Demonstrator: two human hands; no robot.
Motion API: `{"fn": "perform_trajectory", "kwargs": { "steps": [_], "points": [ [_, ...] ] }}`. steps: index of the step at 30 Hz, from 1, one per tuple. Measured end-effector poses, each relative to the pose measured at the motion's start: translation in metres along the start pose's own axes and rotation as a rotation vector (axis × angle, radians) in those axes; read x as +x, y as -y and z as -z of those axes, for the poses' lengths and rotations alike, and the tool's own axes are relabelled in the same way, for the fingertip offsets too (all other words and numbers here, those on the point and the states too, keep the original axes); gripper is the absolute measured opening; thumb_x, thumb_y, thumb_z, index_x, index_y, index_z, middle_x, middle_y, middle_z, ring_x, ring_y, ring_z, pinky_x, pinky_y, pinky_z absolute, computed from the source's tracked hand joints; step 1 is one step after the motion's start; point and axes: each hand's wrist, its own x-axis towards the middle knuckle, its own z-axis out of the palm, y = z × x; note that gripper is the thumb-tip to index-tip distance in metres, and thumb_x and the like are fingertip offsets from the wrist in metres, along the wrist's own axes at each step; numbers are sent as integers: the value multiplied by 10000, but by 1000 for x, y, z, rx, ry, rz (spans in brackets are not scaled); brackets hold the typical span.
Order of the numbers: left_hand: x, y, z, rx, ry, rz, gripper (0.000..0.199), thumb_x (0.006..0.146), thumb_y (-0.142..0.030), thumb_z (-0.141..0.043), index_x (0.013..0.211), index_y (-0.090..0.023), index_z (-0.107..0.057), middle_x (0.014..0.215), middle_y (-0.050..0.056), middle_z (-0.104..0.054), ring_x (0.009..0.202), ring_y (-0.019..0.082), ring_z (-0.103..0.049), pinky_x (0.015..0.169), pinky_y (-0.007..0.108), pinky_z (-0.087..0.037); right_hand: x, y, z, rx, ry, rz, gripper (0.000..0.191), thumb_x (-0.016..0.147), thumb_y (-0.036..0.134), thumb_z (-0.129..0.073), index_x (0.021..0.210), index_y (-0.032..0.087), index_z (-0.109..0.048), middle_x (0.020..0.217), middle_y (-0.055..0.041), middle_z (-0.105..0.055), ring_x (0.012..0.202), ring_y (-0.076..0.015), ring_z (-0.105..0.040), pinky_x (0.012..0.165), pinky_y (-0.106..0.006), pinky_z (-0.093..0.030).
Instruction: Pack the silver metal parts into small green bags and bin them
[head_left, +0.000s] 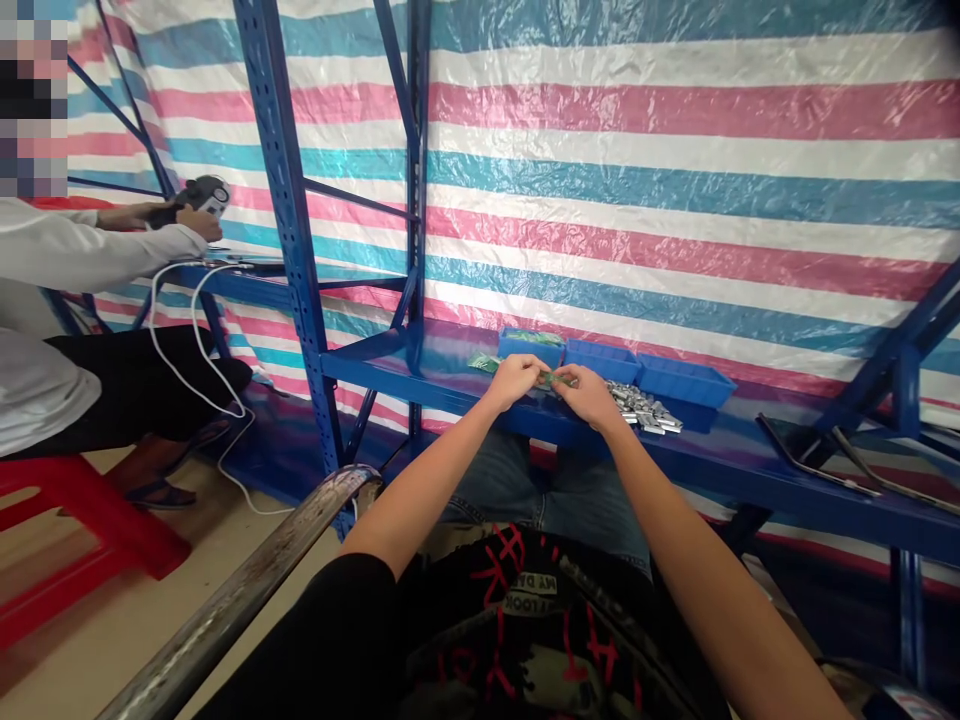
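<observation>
My left hand point(516, 380) and my right hand point(589, 396) meet above the blue shelf, fingers pinched together. Between their fingertips is a small green piece point(553, 379), which looks like a thin strip; its exact kind is too small to make out. Beside my left hand lie more green pieces point(484, 362) on the shelf. A blue bin point(531, 347) behind my hands holds similar green pieces. Just right of my right hand, small silver metal parts point(649, 410) lie in a loose pile.
Two more blue bins point(686, 380) stand along the back of the blue shelf point(375, 370). A metal rail point(247, 590) runs at my left. Further left, a person in a white sleeve point(90, 245) holds a dark and grey device point(206, 195) near a white cable point(196, 310) and a red stool point(82, 510).
</observation>
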Motion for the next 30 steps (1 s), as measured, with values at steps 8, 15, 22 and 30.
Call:
{"fn": "perform_trajectory", "kwargs": {
  "steps": [8, 15, 22, 30],
  "points": [
    [-8, -8, -2, 141, -65, -116, 60, 735, -168, -584, 744, -138, -635, 717, 25, -650, 701, 138, -621, 718, 263, -519, 5, -9, -4, 181, -22, -57, 432, 591, 255, -601, 1015, 178, -586, 1063, -81, -484, 863, -176, -548, 832, -379, -470],
    [-5, -3, -2, 248, -121, -137, 426, 685, -24, -578, 1095, -141, -606, 1058, 80, -586, 707, 98, -589, 731, 257, -502, 11, -12, -1, 451, -8, -95, 597, 579, 273, -535, 1160, 230, -402, 1296, -90, -457, 962, -165, -572, 727, -285, -484],
    [-2, -1, 0, 194, -94, -101, 415, 736, -59, -567, 1148, -111, -582, 880, 48, -623, 752, 122, -594, 732, 252, -504, 5, -8, -3, 450, 56, -71, 442, 553, 368, -649, 929, 149, -571, 862, -53, -618, 764, -156, -557, 722, -306, -456],
    [-2, 0, 2, 193, -113, -88, 130, 648, -25, -553, 702, -129, -610, 807, 29, -601, 776, 143, -583, 804, 302, -491, 3, -6, 3, 395, -13, 50, 200, 588, 324, -609, 698, 159, -639, 966, -63, -612, 932, -184, -548, 835, -323, -424]
  ]
}}
